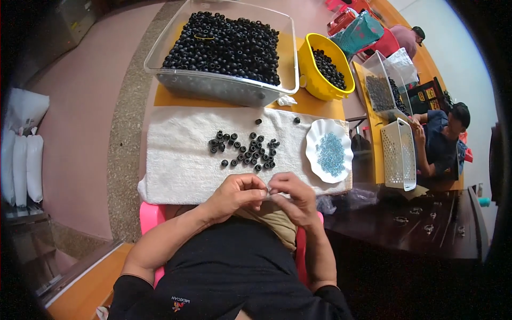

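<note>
My left hand point(240, 196) and my right hand point(296, 198) meet at the near edge of a white towel point(181, 133), fingertips pinched together. Whatever lies between them is too small to make out, and the right fingers are slightly blurred. Just beyond, on the towel, is a loose cluster of small black round parts point(254, 151) with open centres. Two more, one a single black part point(297, 120), sit apart toward the far edge. To the right of my hands a white scalloped plate point(316, 169) carries a heap of tiny clear blue pieces point(330, 153).
A clear plastic bin point(218, 88) full of black parts stands behind the towel, beside a yellow basket point(306, 69) of the same. Further right are a white perforated basket point(399, 157) and a person point(445, 136) seated at work. A dark table point(394, 213) lies at right.
</note>
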A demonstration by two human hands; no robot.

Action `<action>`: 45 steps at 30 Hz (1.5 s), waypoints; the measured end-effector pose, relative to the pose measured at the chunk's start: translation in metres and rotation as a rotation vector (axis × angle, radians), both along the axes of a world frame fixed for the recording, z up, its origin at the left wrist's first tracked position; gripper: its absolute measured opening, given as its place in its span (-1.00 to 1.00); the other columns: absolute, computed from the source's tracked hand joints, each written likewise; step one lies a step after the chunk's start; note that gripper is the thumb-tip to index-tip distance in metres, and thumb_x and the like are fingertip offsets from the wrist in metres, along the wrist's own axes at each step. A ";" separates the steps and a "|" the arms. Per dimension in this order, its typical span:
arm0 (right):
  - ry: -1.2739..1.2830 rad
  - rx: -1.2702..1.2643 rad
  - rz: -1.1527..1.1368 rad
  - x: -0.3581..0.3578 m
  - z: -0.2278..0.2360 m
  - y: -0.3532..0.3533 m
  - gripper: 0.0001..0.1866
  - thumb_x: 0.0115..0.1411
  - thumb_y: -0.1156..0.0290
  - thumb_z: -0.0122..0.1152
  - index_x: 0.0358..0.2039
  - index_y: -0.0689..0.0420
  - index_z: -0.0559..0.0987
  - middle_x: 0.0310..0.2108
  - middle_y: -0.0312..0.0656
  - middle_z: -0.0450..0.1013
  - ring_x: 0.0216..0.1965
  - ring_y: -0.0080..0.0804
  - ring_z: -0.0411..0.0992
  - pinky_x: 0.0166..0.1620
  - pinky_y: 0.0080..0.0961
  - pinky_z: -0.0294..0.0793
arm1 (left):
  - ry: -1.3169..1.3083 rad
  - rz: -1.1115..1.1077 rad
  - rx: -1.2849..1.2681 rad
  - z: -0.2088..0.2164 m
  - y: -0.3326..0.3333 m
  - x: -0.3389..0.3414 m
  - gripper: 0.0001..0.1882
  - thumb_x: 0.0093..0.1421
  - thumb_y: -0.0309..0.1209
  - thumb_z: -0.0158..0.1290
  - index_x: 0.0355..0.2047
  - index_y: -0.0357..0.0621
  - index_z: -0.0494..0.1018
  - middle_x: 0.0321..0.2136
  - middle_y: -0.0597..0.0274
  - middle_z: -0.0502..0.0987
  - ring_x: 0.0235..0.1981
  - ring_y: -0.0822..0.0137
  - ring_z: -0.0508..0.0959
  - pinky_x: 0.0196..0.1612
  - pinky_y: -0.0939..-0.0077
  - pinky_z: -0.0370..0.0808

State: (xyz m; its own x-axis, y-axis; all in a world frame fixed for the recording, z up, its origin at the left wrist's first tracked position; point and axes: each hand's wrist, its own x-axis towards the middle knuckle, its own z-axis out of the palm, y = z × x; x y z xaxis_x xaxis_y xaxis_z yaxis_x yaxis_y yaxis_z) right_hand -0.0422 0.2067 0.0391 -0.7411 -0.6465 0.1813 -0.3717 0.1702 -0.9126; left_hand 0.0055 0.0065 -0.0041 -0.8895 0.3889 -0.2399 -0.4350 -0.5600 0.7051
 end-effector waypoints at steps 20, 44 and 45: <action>-0.164 -0.035 -0.019 -0.003 -0.018 0.002 -0.90 0.17 0.51 0.23 -0.29 0.19 0.54 -0.31 -0.20 0.41 -0.31 -0.47 0.40 -0.25 -0.56 0.42 | -0.090 -0.045 0.098 0.000 -0.003 -0.002 -0.82 0.22 -0.48 0.14 -0.19 -0.25 0.46 -0.36 0.24 0.54 -0.39 0.43 0.57 -0.26 0.55 0.58; -0.103 0.103 0.013 -0.003 -0.012 0.004 -0.87 0.15 0.51 0.27 -0.27 0.18 0.56 -0.31 -0.17 0.43 -0.30 -0.42 0.44 -0.25 -0.53 0.44 | -0.092 -0.005 0.052 -0.001 -0.002 -0.002 -0.85 0.20 -0.50 0.15 -0.24 -0.28 0.48 -0.35 0.18 0.57 -0.36 0.40 0.60 -0.25 0.55 0.58; -0.102 0.103 0.013 -0.003 -0.012 0.005 -0.87 0.15 0.51 0.27 -0.27 0.18 0.56 -0.31 -0.17 0.43 -0.30 -0.42 0.44 -0.25 -0.53 0.44 | -0.096 -0.009 0.055 -0.001 -0.003 -0.002 -0.85 0.20 -0.50 0.16 -0.24 -0.28 0.48 -0.35 0.18 0.57 -0.36 0.39 0.60 -0.25 0.55 0.58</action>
State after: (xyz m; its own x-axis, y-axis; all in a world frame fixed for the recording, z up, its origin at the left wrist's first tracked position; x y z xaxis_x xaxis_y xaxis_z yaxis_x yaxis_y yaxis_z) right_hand -0.0456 0.2115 0.0273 -0.7436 -0.6676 0.0372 -0.2803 0.2607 -0.9238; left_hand 0.0032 0.0039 -0.0055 -0.8598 0.4119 -0.3018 -0.5044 -0.5923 0.6283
